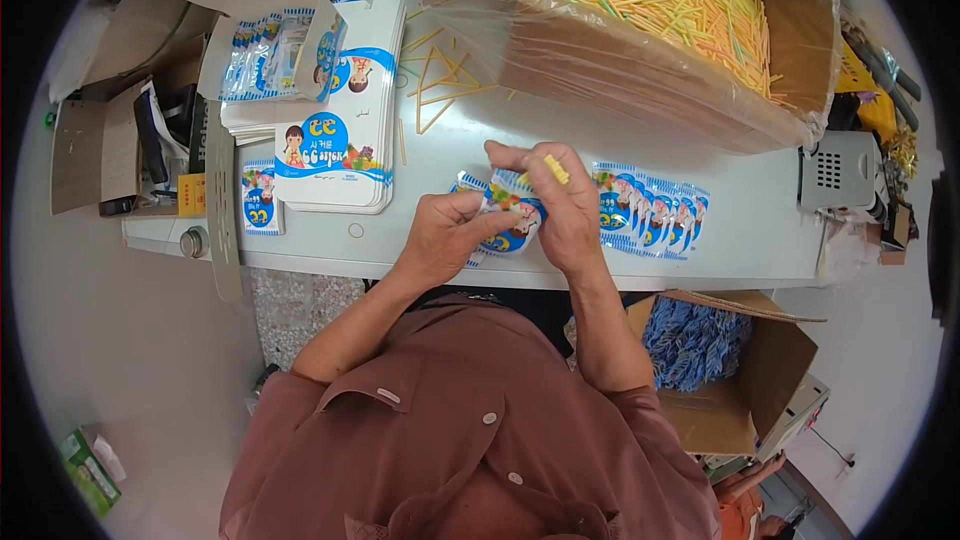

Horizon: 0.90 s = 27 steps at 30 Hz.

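1. The left hand (442, 235) pinches a packet (512, 201) above the table (440, 145).
2. The right hand (571, 223) grips yellow sticks (556, 170).
3. The sticks seem to be going in.
4. Next needs a soft, straight push.

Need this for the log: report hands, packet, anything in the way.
Left hand pinching packet. Right hand gripping yellow sticks. Overlapping packets to the right, seemingly not blocking.

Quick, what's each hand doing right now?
Left hand: closed, pinching a small printed packet.
Right hand: closed around a bundle of yellow sticks.
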Available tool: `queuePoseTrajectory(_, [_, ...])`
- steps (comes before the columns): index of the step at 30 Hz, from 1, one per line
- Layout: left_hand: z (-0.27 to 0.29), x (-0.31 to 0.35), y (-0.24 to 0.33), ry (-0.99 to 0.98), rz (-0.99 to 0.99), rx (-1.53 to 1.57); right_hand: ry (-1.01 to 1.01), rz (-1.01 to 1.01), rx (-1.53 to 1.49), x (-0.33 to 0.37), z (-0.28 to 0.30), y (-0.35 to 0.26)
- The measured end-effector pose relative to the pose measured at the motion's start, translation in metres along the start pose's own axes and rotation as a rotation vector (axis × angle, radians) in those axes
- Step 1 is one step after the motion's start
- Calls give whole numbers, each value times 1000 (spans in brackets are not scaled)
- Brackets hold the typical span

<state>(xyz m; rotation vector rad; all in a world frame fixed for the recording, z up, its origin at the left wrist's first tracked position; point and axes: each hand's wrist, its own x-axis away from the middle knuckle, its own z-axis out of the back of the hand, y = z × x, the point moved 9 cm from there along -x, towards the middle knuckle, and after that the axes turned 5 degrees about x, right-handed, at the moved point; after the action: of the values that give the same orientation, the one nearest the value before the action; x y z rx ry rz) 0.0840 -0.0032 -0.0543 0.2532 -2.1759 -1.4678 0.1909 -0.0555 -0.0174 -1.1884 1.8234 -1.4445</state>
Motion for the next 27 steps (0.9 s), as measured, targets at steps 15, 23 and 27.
queuePoseTrajectory(15, [12,8,14,83,-310,176,17,309,429,37,15,-12])
queuePoseTrajectory(23, [7,8,14,25,-328,42,50,367,448,46,14,-23])
queuePoseTrajectory(27, [8,7,3,22,-248,160,-5,415,480,48,4,-32])
